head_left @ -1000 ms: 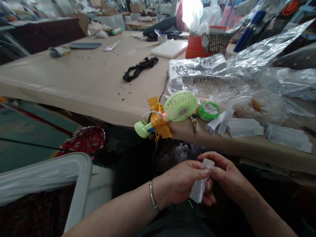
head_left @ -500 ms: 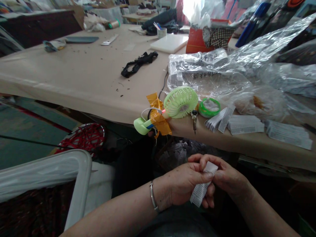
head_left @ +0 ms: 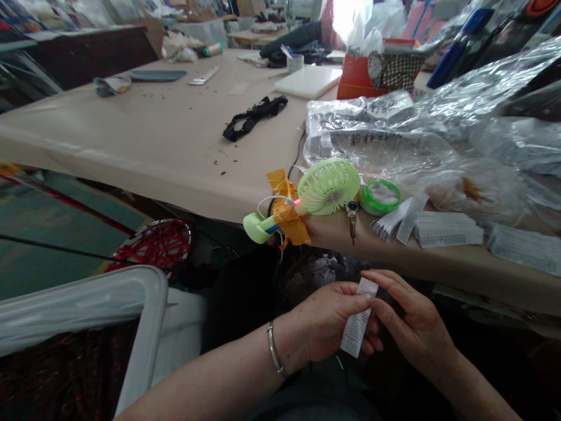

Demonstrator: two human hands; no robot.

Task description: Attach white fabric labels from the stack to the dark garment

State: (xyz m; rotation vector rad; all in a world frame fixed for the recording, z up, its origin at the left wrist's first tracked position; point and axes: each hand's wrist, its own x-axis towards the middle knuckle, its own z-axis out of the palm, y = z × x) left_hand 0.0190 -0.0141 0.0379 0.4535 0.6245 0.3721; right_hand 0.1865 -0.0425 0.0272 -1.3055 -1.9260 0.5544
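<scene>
A white printed label (head_left: 356,330), a narrow strip with small text, is held upright and slightly tilted above my lap. My left hand (head_left: 326,318) grips it, thumb on the front and fingers behind. At the label's top right edge, the thumb and forefinger of my right hand (head_left: 414,318) close on it from the side. The right hand's other fingers are partly hidden. Past my hands, on the table edge, lie a fanned bundle of labels (head_left: 397,219) and stacks of similar labels (head_left: 447,229), (head_left: 523,247).
A green fan (head_left: 331,186) is fixed to the table edge with orange tape (head_left: 289,222). Beside it, a soldering-iron-like tool (head_left: 352,222) points over the edge near a green round dish (head_left: 380,207) of white fluff. Clear plastic bags (head_left: 377,143) lie behind. A white bin (head_left: 151,316) stands left.
My right hand has shifted its fingers and opened out somewhat at the label's top edge. The label stands more upright. The whole view has shifted slightly.
</scene>
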